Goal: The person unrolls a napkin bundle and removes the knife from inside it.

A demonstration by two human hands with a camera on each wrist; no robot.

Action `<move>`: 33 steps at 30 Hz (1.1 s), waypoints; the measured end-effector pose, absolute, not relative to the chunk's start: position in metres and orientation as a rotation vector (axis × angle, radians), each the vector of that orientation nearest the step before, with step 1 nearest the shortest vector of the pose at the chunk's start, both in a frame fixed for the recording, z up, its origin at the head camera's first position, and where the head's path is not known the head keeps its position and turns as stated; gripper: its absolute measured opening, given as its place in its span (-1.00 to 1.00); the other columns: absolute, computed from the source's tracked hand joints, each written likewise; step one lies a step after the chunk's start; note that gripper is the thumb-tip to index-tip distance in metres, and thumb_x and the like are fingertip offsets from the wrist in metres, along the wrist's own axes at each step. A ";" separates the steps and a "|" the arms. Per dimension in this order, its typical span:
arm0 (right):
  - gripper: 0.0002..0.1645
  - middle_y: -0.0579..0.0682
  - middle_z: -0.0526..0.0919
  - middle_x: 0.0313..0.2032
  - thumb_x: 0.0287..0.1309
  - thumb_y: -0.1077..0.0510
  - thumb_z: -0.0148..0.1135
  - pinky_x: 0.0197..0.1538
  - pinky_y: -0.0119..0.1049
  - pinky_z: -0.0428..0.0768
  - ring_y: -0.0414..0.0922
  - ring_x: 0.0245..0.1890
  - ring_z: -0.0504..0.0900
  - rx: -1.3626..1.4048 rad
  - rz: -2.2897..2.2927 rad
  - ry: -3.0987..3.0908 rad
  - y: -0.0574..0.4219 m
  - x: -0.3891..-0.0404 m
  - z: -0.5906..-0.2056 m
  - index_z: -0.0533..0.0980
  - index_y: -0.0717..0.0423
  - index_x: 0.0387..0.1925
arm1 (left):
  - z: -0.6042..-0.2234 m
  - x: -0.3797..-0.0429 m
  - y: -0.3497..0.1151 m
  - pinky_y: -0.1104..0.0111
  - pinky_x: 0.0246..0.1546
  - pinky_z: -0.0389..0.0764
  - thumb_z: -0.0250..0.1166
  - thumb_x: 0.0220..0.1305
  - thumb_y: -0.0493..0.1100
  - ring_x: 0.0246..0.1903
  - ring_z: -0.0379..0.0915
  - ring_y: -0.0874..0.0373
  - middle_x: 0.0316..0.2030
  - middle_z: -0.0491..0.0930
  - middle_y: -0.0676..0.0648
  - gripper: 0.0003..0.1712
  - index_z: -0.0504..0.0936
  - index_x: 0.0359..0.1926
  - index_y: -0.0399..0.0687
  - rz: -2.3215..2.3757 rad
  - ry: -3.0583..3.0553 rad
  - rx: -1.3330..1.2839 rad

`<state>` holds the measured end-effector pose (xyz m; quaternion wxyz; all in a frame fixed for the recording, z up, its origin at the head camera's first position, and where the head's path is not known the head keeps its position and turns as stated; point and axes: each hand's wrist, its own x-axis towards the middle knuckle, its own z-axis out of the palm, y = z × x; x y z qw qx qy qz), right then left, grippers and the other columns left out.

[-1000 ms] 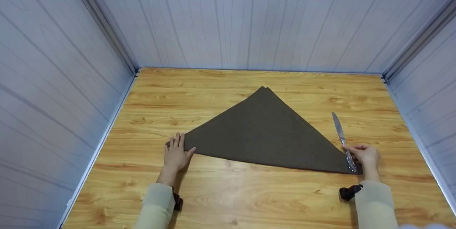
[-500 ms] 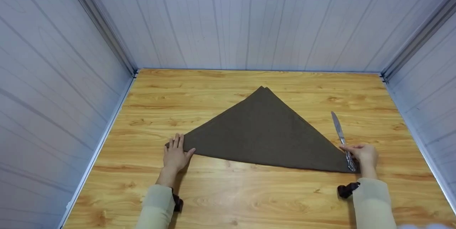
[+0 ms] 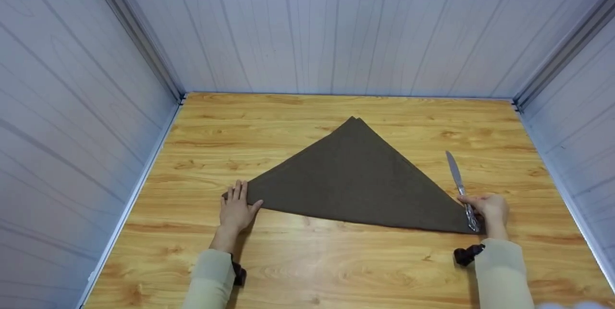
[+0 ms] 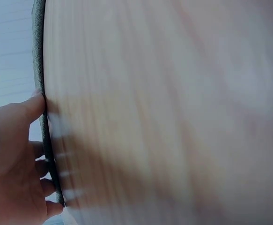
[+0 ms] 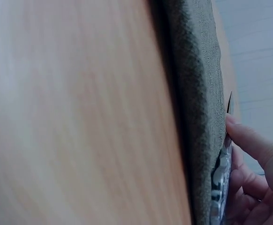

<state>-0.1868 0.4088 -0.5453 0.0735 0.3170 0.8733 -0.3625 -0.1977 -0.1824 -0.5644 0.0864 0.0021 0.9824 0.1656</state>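
A dark olive-brown cloth (image 3: 346, 184), folded into a triangle, lies flat with its peak pointing to the back wall. At its left corner my left hand (image 3: 237, 210) rests with fingers straight and spread, the thumb near the front edge. In the left wrist view, fingers (image 4: 19, 115) lie along the cloth's edge. A table knife (image 3: 457, 177) with an ornate silver handle lies at the right corner, its blade beyond the cloth and handle end over it. My right hand (image 3: 492, 210) pinches the handle; in the right wrist view the thumb (image 5: 251, 138) presses near the blade and other fingers curl below.
The wood-grain tabletop (image 3: 307, 270) extends around the cloth. Pale panelled walls stand behind (image 3: 312, 30), at the left (image 3: 72, 107) and at the right (image 3: 576, 121). A black camera sits at each wrist.
My right hand and the knife have shifted slightly left, and less of the cloth's right corner shows beyond the handle. My left hand stays in place on the cloth.
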 end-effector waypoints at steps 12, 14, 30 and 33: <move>-0.46 -0.03 0.56 -0.64 -0.34 -0.24 0.39 -0.58 -0.35 0.37 -0.13 -0.57 0.43 0.935 -0.995 2.686 0.407 -0.183 -0.542 0.60 0.19 -0.62 | -0.564 -0.197 -0.182 -0.14 0.16 -0.19 -0.02 0.25 0.19 0.28 -0.29 -0.23 0.33 -0.16 -0.26 -0.14 -0.08 0.34 -0.26 0.506 2.920 0.002; -0.39 0.01 0.60 -0.58 -0.35 -0.24 0.40 -0.57 -0.35 0.40 -0.11 -0.53 0.46 0.929 -1.002 2.693 0.407 -0.183 -0.542 0.62 0.26 -0.51 | -0.565 -0.197 -0.182 -0.14 0.16 -0.19 -0.02 0.25 0.18 0.28 -0.29 -0.23 0.33 -0.16 -0.26 -0.14 -0.08 0.34 -0.26 0.502 2.920 0.003; -0.50 -0.16 0.46 -0.69 -0.28 -0.19 0.38 -0.57 -0.35 0.38 -0.21 -0.64 0.38 0.807 -1.085 2.632 0.411 -0.184 -0.540 0.57 0.20 -0.57 | -0.565 -0.197 -0.183 -0.14 0.16 -0.22 0.00 0.25 0.17 0.28 -0.28 -0.23 0.33 -0.14 -0.26 -0.15 -0.05 0.34 -0.26 0.527 2.931 -0.009; -0.39 -0.10 0.52 -0.60 -0.29 -0.15 0.39 -0.56 -0.36 0.41 -0.22 -0.62 0.40 0.798 -1.130 2.638 0.412 -0.184 -0.540 0.58 0.36 -0.42 | -0.574 -0.199 -0.187 -0.14 0.16 -0.27 -0.09 0.23 0.27 0.28 -0.33 -0.22 0.34 -0.18 -0.23 -0.10 -0.11 0.35 -0.21 0.569 2.953 0.007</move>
